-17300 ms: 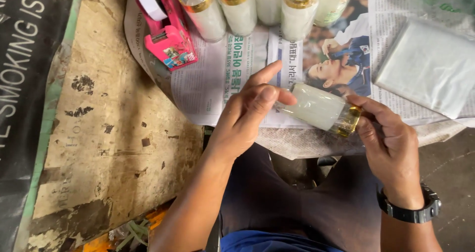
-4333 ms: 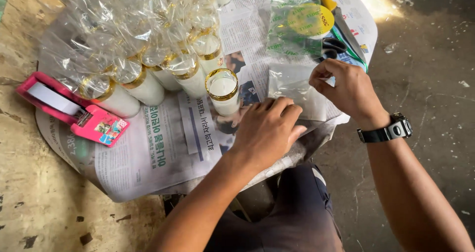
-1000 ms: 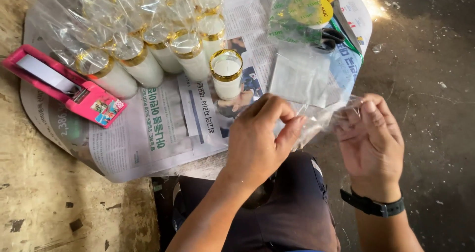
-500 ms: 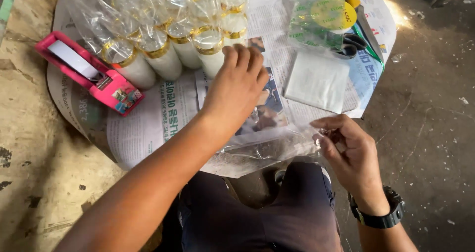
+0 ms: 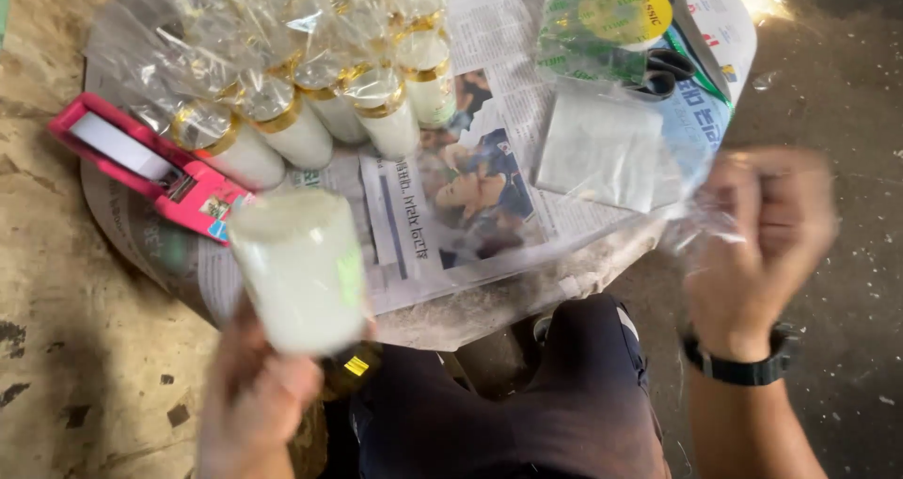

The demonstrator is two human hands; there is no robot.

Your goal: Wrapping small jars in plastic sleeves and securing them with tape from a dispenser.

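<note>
A newspaper-covered bench [image 5: 470,282] carries a row of wrapped candle jars [image 5: 310,122], each already bagged in clear film, beside a stack of flat clear bags [image 5: 602,150] and a pink tape dispenser [image 5: 141,164]. One white candle jar [image 5: 299,267] is bare, so by the look of it most of the batch is wrapped and this one is left. The left hand [image 5: 259,394] holds that jar from below, grip closed around its base, low at the bench's near edge, while the blurred right hand [image 5: 757,244] pinches an empty clear bag [image 5: 701,225], well apart from the jar.
</note>
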